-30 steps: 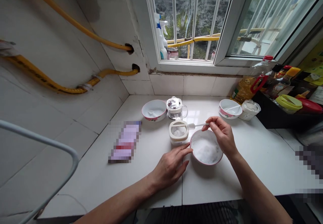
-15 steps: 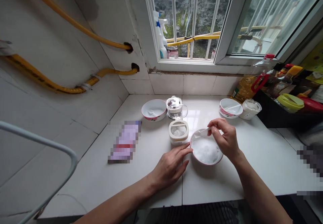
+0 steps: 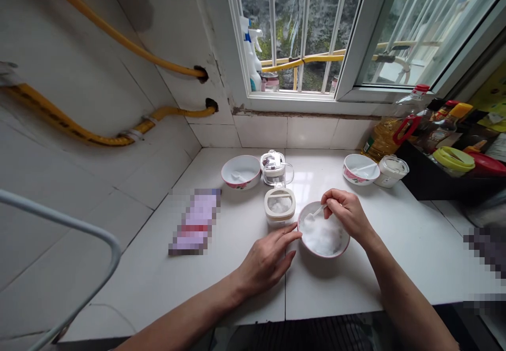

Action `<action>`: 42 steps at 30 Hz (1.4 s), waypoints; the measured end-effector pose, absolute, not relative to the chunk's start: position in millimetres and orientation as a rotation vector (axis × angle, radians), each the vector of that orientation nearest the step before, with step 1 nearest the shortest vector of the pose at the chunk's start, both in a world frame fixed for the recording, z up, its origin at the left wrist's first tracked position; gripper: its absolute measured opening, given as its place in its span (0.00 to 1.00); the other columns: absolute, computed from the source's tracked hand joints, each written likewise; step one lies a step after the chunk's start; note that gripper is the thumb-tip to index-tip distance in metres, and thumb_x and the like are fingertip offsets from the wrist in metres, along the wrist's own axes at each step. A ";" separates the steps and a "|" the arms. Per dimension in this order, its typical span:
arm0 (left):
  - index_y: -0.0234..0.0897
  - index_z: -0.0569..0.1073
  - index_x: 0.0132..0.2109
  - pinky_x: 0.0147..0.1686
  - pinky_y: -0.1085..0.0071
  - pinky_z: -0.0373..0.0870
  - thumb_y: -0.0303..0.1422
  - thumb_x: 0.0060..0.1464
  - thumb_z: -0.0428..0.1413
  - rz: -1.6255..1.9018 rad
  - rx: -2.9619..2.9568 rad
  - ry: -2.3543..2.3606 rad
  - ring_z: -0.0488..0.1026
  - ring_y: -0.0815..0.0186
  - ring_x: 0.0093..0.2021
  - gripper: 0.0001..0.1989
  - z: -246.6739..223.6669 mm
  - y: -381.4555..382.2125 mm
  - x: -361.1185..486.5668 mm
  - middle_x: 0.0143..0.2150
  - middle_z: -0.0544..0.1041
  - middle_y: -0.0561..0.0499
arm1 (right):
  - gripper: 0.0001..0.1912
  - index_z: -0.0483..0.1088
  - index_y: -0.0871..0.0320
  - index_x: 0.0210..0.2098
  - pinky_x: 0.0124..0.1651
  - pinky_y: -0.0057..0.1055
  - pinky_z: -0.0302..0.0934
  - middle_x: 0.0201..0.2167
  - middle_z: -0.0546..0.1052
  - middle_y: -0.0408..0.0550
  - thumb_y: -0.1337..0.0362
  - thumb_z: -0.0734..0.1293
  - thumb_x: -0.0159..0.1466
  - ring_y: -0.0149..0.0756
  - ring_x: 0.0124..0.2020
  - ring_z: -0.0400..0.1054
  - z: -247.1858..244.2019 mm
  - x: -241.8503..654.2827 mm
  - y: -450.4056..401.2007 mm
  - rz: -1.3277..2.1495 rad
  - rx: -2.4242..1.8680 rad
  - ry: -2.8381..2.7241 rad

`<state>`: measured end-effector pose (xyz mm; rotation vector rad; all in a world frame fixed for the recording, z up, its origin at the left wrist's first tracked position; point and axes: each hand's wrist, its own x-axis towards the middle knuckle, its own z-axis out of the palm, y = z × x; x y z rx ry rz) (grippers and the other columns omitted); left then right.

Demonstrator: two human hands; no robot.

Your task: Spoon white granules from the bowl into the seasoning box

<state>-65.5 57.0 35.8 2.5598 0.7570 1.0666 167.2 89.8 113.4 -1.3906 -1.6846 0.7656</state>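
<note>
A white bowl with a pink rim (image 3: 326,256) holds white granular stuff (image 3: 324,237). My right hand (image 3: 344,213) is over the bowl's upper right side, closed on the handle of a small white spoon (image 3: 312,216), whose head is inside the bowl at the upper left. My left hand (image 3: 269,261) lies with its fingers apart, the fingertips touching the bowl's left side. Directly behind that hand stands a square container (image 3: 280,206) with its clear lid raised and white contents inside.
Behind are a second lidded jar (image 3: 272,162) and a bowl with a spoon (image 3: 240,173). Back right are a smaller bowl (image 3: 361,169), a white jar (image 3: 391,172), an oil bottle (image 3: 383,135) and a black condiment box (image 3: 430,174). A blurred purple packet (image 3: 195,222) lies left.
My right hand has shifted slightly, and the spoon's head now shows at the bowl's upper left, pointing down into it. My left hand has stayed in place.
</note>
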 end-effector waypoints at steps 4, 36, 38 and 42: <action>0.36 0.65 0.59 0.52 0.63 0.79 0.24 0.61 0.51 1.076 2.560 0.755 0.76 0.58 0.58 0.19 36.4 57.0 -65.7 0.57 0.77 0.39 | 0.08 0.70 0.56 0.23 0.31 0.31 0.61 0.14 0.72 0.41 0.64 0.60 0.52 0.34 0.20 0.65 115.3 170.3 93.4 0.974 -1.369 -1.476; 0.36 0.65 0.59 0.52 0.63 0.79 0.24 0.61 0.51 1.072 2.556 0.751 0.76 0.59 0.58 0.19 36.4 57.4 -66.1 0.57 0.76 0.39 | 0.10 0.69 0.55 0.29 0.41 0.37 0.63 0.21 0.74 0.41 0.73 0.59 0.62 0.37 0.26 0.68 119.3 176.8 85.5 0.017 -1.094 -1.944; 0.36 0.65 0.59 0.52 0.64 0.79 0.24 0.61 0.51 1.067 2.557 0.752 0.76 0.59 0.58 0.19 36.9 57.4 -66.1 0.57 0.76 0.39 | 0.11 0.69 0.55 0.27 0.41 0.37 0.62 0.21 0.75 0.41 0.73 0.59 0.61 0.35 0.24 0.67 120.9 182.7 86.8 0.002 -1.103 -2.002; 0.36 0.65 0.59 0.52 0.64 0.79 0.24 0.61 0.51 1.064 2.561 0.757 0.76 0.59 0.57 0.19 38.0 57.4 -65.9 0.56 0.77 0.39 | 0.12 0.68 0.55 0.26 0.41 0.37 0.62 0.20 0.74 0.41 0.73 0.58 0.60 0.35 0.24 0.65 125.1 189.1 85.3 0.036 -1.131 -2.015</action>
